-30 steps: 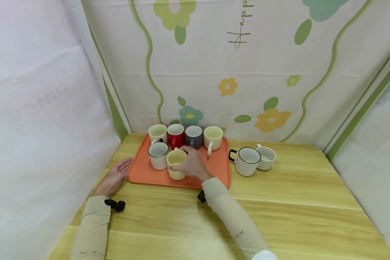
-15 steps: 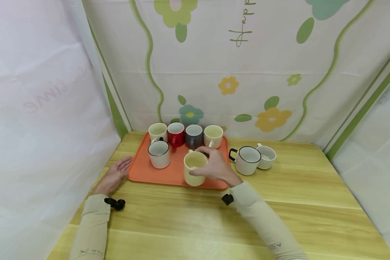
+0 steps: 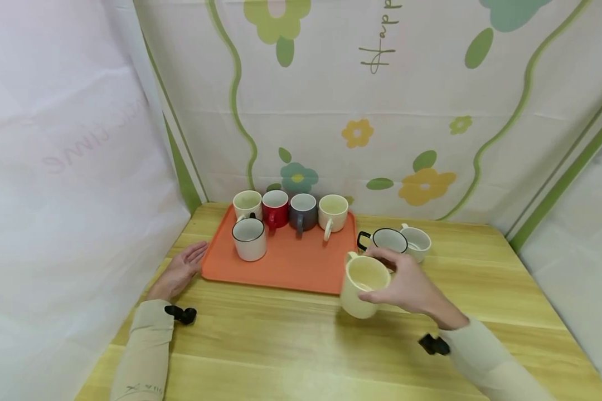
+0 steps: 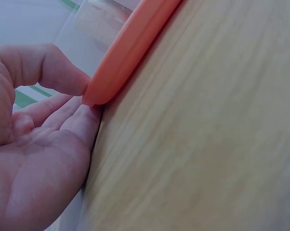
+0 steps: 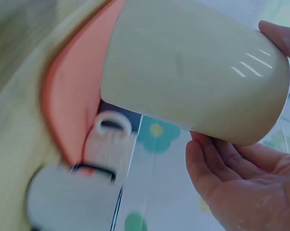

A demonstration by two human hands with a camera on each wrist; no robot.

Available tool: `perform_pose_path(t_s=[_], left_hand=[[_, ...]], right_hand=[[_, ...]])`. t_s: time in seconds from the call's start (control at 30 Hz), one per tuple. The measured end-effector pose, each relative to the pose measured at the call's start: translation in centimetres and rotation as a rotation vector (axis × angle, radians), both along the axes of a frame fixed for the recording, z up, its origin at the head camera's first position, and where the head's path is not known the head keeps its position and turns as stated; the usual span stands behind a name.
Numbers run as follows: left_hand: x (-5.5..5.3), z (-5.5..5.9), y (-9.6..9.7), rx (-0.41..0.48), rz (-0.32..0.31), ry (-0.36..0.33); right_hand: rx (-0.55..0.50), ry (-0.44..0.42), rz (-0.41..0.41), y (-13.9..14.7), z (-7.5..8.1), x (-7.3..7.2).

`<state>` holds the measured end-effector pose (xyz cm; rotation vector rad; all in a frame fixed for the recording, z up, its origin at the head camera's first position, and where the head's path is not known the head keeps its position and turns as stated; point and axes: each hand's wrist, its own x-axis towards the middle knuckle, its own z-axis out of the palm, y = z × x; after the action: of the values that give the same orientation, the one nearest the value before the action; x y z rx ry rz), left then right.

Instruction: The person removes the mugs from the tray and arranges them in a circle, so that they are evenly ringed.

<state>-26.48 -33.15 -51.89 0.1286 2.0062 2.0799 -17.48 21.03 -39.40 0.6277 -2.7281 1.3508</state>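
My right hand [image 3: 412, 285] grips a pale yellow mug [image 3: 357, 303] by its upper body, thumb on the near side and fingers on the far side. The mug is held upright over the table, just off the tray's front right corner, its handle [image 3: 350, 258] turned away from me. In the right wrist view its smooth side [image 5: 193, 67] fills the top. At the left edge of the orange tray [image 3: 291, 270] rests my left hand [image 3: 179, 271], palm up with straight fingers. Its thumb [image 4: 63, 77] touches the tray's rim in the left wrist view.
On the tray stand a cream mug [image 3: 247, 204], a red mug [image 3: 276, 210], a dark grey mug [image 3: 303, 213], another cream mug [image 3: 333, 211] and a black-rimmed white mug [image 3: 249, 240]. Right of the tray are another black-rimmed mug [image 3: 388, 238] and a white cup [image 3: 417, 240]. Printed curtains [image 3: 301, 139] enclose the table.
My right hand has lifted the pale yellow mug from beside the white mug and carried it right and toward me, past the tray's front edge. The left hand stays at the tray.
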Motion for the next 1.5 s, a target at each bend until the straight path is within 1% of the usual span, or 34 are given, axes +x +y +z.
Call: perform_pose_path(t_s=[0.13, 0.23, 0.33, 0.4, 0.47, 0.57, 0.77, 0.83, 0.93, 1.03, 1.13, 1.3, 1.4, 1.5], left_hand=[[0.1, -0.2, 0.1, 0.007, 0.000, -0.004], [0.1, -0.3, 0.1, -0.002, 0.001, 0.008], [0.1, -0.4, 0.1, -0.008, 0.004, 0.019], [0.0, -0.5, 0.0, -0.010, 0.007, 0.025], [-0.1, -0.5, 0.0, -0.005, 0.010, 0.026], [-0.2, -0.5, 0.1, -0.003, 0.006, 0.033], [-0.2, -0.4, 0.2, 0.016, 0.013, 0.021], [-0.2, -0.3, 0.2, 0.021, 0.011, 0.013], [-0.1, -0.3, 0.1, 0.022, 0.009, 0.003], [-0.1, -0.3, 0.1, 0.029, 0.016, -0.004], [-0.1, -0.4, 0.0, 0.026, 0.009, 0.001], [0.0, -0.7, -0.2, 0.004, 0.004, 0.015], [-0.1, -0.8, -0.2, 0.015, -0.002, 0.023], [-0.1, -0.7, -0.2, 0.018, -0.006, 0.024]], right_hand=[[0.093, -0.004, -0.107, 4.1, -0.2, 2.2], [0.185, -0.004, -0.200, 7.2, -0.7, 3.3], [0.256, -0.021, -0.265, 10.0, -1.2, 3.7], [0.290, -0.030, -0.300, 11.8, -1.4, 3.4], [0.313, -0.027, -0.330, 13.4, -1.7, 2.9], [0.336, -0.004, -0.373, 15.6, -2.2, 1.6], [0.345, 0.065, -0.442, 18.8, -3.0, -1.8], [0.350, 0.071, -0.474, 19.6, -3.4, -3.0], [0.342, 0.055, -0.498, 20.4, -3.9, -4.8], [0.311, 0.049, -0.519, 20.9, -4.3, -6.5], [0.286, 0.060, -0.548, 21.1, -4.6, -7.9], [0.244, 0.051, -0.558, 21.0, -5.2, -9.4], [0.217, 0.044, -0.567, 20.9, -5.7, -9.7], [0.215, 0.029, -0.565, 20.7, -6.2, -9.9]])
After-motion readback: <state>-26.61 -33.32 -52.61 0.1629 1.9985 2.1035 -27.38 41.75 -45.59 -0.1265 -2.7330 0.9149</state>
